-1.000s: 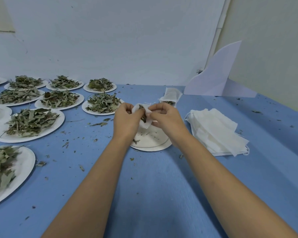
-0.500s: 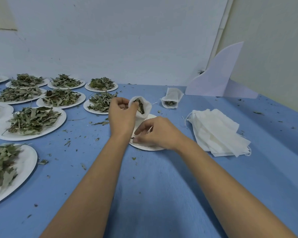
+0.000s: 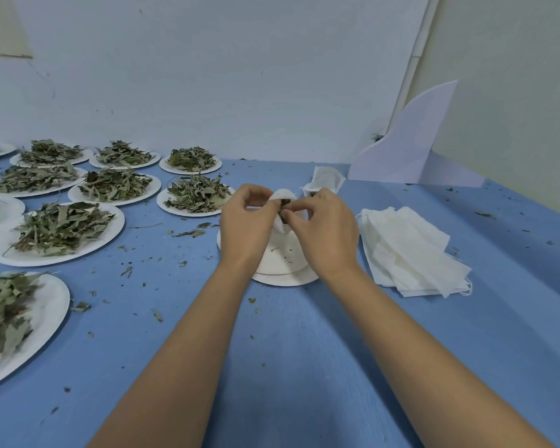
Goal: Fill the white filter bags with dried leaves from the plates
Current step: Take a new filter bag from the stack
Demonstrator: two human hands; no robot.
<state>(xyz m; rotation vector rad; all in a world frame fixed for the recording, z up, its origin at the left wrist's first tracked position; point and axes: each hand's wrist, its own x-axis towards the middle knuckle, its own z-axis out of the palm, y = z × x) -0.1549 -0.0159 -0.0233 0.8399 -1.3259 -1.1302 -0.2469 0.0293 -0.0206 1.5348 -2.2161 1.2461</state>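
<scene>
Over the stack of bare white paper plates [image 3: 282,277] near the middle of the blue cloth-covered table [image 3: 304,350], both hands meet around a small white filter bag [image 3: 282,194] held up off the plates. The left hand [image 3: 246,223] pinches the bag's left edge between curled thumb and fingers. The right hand [image 3: 325,229] pinches a tuft of dark dried leaves [image 3: 284,205] at the bag's open mouth, its other fingers curled; how far the tuft sits inside the bag cannot be told. Just behind the right hand lies a second white filter bag [image 3: 326,178] with leaves showing at its opening. To the right, near the hands but apart from them, a loose pile of flat white filter bags [image 3: 408,253] rests on the cloth, a drawstring trailing at its near corner. On the left, round white paper plates heaped with grey-green dried leaves stand in rows; the closest one [image 3: 161,202] is just beside the left hand, a larger one [image 3: 115,226] nearer the camera, and another [image 3: 57,302] at the left edge. Leaf crumbs [image 3: 188,233] are scattered over the cloth. A pale lilac fin-shaped board [image 3: 414,147] stands upright in the far corner.
</scene>
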